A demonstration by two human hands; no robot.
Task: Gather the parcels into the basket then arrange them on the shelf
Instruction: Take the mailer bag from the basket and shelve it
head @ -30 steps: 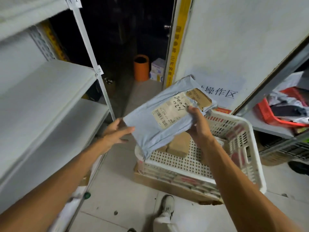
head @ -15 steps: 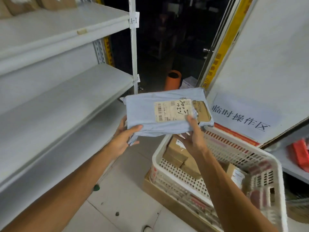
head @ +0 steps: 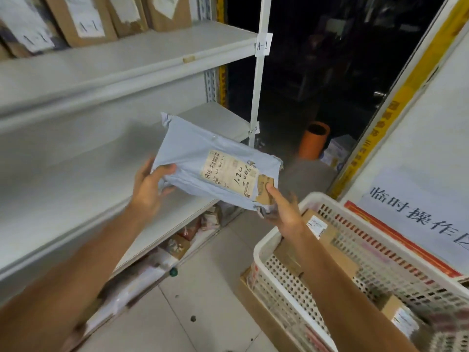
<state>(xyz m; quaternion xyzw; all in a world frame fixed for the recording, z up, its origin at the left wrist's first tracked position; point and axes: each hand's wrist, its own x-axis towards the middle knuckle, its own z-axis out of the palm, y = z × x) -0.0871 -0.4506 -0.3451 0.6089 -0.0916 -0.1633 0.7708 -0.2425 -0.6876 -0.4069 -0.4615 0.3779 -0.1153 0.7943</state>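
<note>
A pale blue soft parcel with a shipping label and handwritten numbers is held in the air over the front edge of the middle shelf. My left hand grips its left end, thumb on top. My right hand pinches its lower right corner. The white perforated basket stands at the lower right, under my right forearm, with cardboard box parcels inside.
Brown and white parcels stand on the top shelf, whose post carries an A-1 tag. More packages lie on the lowest shelf near the floor. An orange cylinder stands in the dark doorway. A white board with printed characters leans behind the basket.
The parcel has moved left and up from over the basket toward the middle shelf and has tilted. My left hand took hold of its left end, and my view has swung up to the shelves.
</note>
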